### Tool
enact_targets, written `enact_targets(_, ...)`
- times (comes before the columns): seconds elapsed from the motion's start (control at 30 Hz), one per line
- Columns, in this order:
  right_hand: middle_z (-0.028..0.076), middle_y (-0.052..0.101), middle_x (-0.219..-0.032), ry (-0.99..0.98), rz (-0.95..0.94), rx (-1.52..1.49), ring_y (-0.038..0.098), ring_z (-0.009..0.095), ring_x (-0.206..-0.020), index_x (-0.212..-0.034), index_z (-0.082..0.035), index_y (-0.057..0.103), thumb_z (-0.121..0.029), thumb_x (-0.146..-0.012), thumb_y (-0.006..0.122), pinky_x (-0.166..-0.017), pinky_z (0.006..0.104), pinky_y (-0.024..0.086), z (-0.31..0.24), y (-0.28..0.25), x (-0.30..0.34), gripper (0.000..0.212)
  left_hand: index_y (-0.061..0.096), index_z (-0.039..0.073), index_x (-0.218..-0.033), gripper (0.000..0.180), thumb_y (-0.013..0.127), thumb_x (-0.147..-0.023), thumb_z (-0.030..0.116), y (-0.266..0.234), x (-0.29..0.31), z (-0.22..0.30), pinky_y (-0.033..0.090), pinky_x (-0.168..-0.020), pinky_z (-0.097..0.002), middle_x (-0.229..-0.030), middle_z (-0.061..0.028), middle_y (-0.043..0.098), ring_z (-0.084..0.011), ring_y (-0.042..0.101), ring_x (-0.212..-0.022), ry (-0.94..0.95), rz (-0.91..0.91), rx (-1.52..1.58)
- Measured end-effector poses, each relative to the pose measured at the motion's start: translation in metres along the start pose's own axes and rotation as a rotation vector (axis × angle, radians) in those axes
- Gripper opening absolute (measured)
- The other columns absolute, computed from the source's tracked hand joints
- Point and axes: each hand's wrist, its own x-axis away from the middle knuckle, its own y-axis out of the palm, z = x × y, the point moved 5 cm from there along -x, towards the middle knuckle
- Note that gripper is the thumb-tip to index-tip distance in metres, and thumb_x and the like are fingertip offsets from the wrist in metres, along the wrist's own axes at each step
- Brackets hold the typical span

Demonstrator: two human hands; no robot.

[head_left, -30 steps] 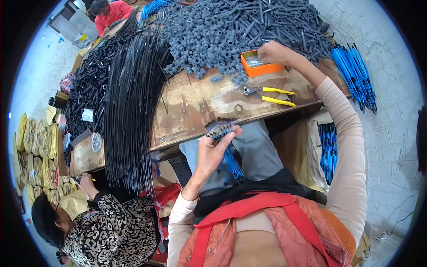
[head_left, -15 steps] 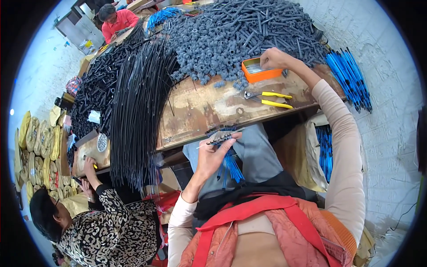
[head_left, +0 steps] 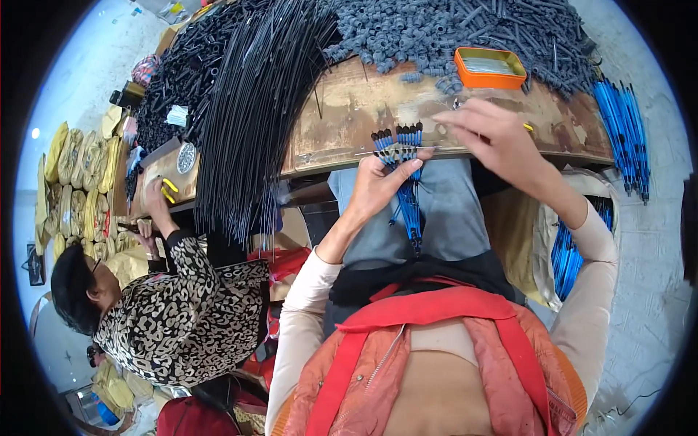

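In my left hand (head_left: 382, 190), closed just past the table's front edge over my lap, is a bundle of thin blue rods (head_left: 411, 216). The rods' black-tipped upper ends fan out in two groups above my fingers, and their lower ends draw together to a dark point. A thin straight wire (head_left: 363, 153) runs crosswise at my fingers. My right hand (head_left: 498, 142) hovers over the table edge, its fingers stretched toward the bundle and slightly blurred; nothing shows in them. Partly hidden behind it are yellow-handled pliers (head_left: 528, 127).
An orange tin (head_left: 491, 78) of thin pale wires stands before heaped grey plastic parts (head_left: 407, 36). Long black rods (head_left: 251, 116) hang over the edge at left. Blue rods (head_left: 624, 138) lean at right; more fill a sack (head_left: 571, 247). A co-worker (head_left: 182, 312) sits at left.
My right hand has left the orange tin and come back toward the bundle. The bundle in my left hand now stands upright, its black tips showing. The view has shifted downward.
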Motion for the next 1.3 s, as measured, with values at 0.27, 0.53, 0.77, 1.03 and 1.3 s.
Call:
enact_targets(0.27,0.008,0.045,-0.079,0.113,-0.105,-0.041,0.049,0.022,-0.069,-0.128,-0.009,0.060,0.000,-0.087,0.059,-0.063,0.0333,0.040,-0.012,0.012,0.009,0.042,0.069,0.001,-0.109,0.020,0.064,-0.093,0.011,0.000,0.002,0.001,0.049,-0.087,-0.0261,-0.108,-0.0050,0.070,-0.0102,0.062,-0.098,-0.002,0.028,0.020)
enact_targets(0.53,0.009,0.045,-0.079,0.143,-0.120,-0.075,0.049,0.022,-0.069,-0.131,-0.009,0.058,0.001,-0.087,0.057,-0.062,0.0335,0.040,-0.012,0.018,0.007,0.045,0.070,0.002,-0.108,0.019,0.065,-0.093,0.012,-0.002,0.003,0.000,0.049,-0.083,-0.0249,-0.104,-0.0028,0.071,-0.0084,0.061,-0.093,0.018,0.039,-0.006)
enact_targets(0.77,0.010,0.046,-0.080,0.080,-0.093,-0.004,0.050,0.024,-0.070,-0.130,-0.009,0.058,0.001,-0.087,0.056,-0.064,0.0355,0.041,-0.014,0.019,0.004,0.044,0.067,-0.001,-0.109,0.018,0.059,-0.093,0.003,-0.004,0.004,0.002,0.049,-0.095,-0.0339,-0.111,-0.0148,0.069,-0.0216,0.064,-0.108,-0.024,0.005,-0.042)
enact_targets(1.03,0.011,0.049,-0.087,-0.007,-0.030,0.075,0.053,0.028,-0.079,-0.126,-0.008,0.059,0.002,-0.085,0.055,-0.070,0.0380,0.044,-0.018,0.014,-0.007,0.043,0.069,0.001,-0.109,0.018,0.063,-0.093,0.007,0.000,0.003,0.008,0.049,-0.085,-0.0253,-0.106,-0.0046,0.071,-0.0098,0.062,-0.097,0.020,0.026,-0.020)
enact_targets(1.3,0.011,0.051,-0.088,0.019,-0.103,-0.030,0.053,0.029,-0.082,-0.123,-0.008,0.061,0.000,-0.087,0.055,-0.076,0.0371,0.043,-0.009,0.008,-0.013,0.037,0.067,-0.002,-0.111,0.019,0.059,-0.095,0.005,0.001,0.003,0.010,0.049,-0.092,-0.0295,-0.107,-0.0094,0.070,-0.0152,0.064,-0.103,-0.017,0.044,0.055)
